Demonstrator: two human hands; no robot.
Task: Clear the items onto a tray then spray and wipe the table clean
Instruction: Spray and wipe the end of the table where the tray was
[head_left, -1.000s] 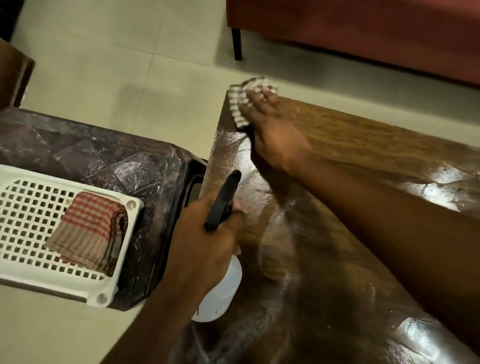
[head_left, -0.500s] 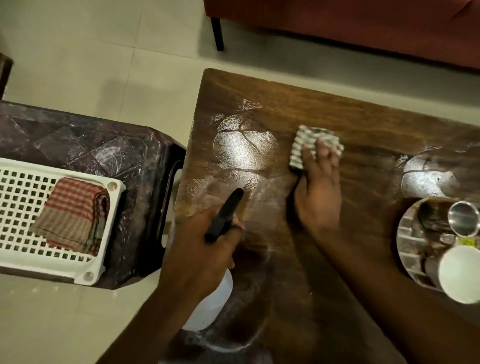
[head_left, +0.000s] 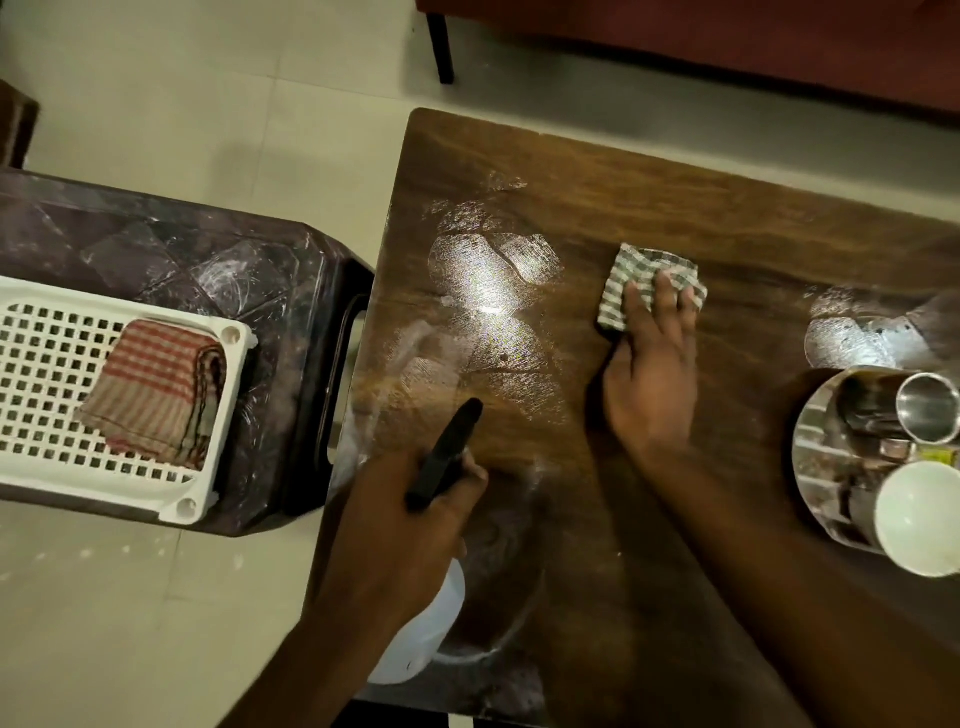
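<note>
My right hand (head_left: 649, 374) presses a grey checked cloth (head_left: 631, 280) flat on the dark wooden table (head_left: 571, 166), near its middle. My left hand (head_left: 400, 535) grips a spray bottle (head_left: 415, 639) with a white body and a black nozzle, held over the table's near left edge. Wet smears shine on the wood left of the cloth. A round steel tray (head_left: 815, 431) at the right edge holds a steel tumbler (head_left: 930, 408) and a white cup (head_left: 919, 514).
A dark plastic stool (head_left: 234, 260) stands left of the table, carrying a white perforated basket (head_left: 47, 364) with a folded red checked towel (head_left: 156, 384). A red sofa (head_left: 727, 41) on a black leg lies beyond the table. Pale tiled floor surrounds everything.
My right hand has dragged the cloth from the table's far left corner toward the middle. The view has shifted right, bringing the steel tray into sight. The spray bottle stays in my left hand.
</note>
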